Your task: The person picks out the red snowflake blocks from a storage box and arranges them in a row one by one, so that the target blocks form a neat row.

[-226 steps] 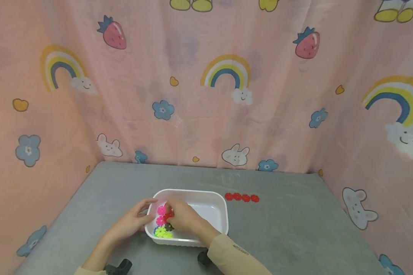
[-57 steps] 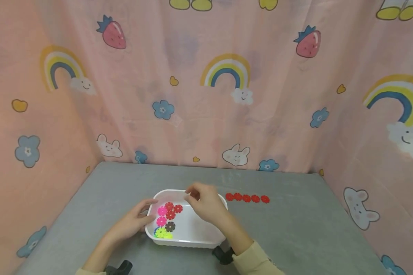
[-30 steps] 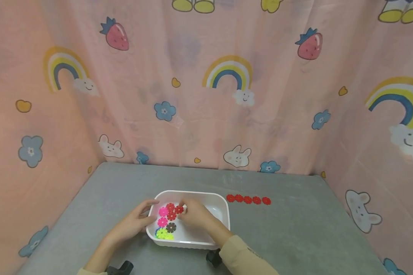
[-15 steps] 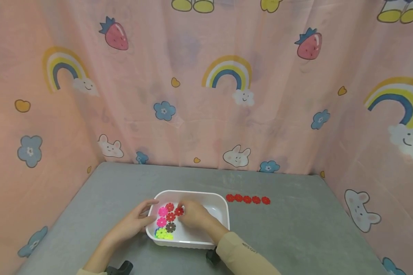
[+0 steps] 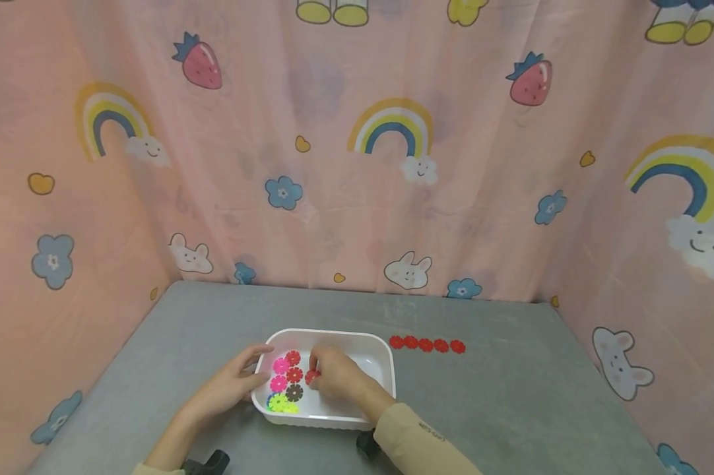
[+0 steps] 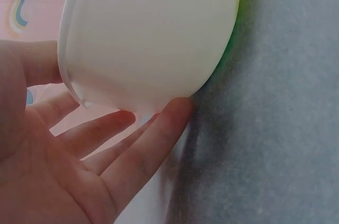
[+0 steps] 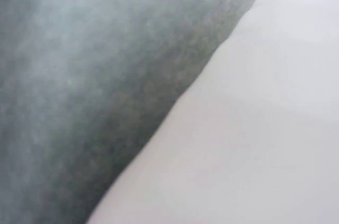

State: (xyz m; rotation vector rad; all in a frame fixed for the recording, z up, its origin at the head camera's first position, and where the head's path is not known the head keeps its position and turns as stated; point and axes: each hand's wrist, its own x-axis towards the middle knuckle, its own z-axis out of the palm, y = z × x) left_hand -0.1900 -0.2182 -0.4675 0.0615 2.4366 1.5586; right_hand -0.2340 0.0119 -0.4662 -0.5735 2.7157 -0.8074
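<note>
A white plastic tray (image 5: 357, 359) stands on the grey table. My left hand (image 5: 233, 377) holds its left end, thumb at the rim; in the left wrist view the fingers (image 6: 148, 155) rest along the outer wall. My right hand (image 5: 340, 376) is inside the tray, pinching a red flower-shaped disc (image 5: 312, 377) between thumb and fingers. Two more red discs (image 5: 294, 375) lie to its left, beside pink discs (image 5: 278, 383). Nearer me are a dark brown disc (image 5: 294, 392) and yellow-green discs (image 5: 279, 402), with a bit of blue showing beneath them.
Several red flower-shaped discs (image 5: 426, 345) lie in a straight row on the grey table (image 5: 499, 396), right of the tray's far corner. A pink patterned curtain (image 5: 333, 224) closes off the back and sides. The tray's side wall (image 7: 254, 128) fills much of the right wrist view.
The row on the table is one red disc longer than at first. My right hand has come down into the tray and drawn a red disc towards me, apart from the others. My left hand stays put.
</note>
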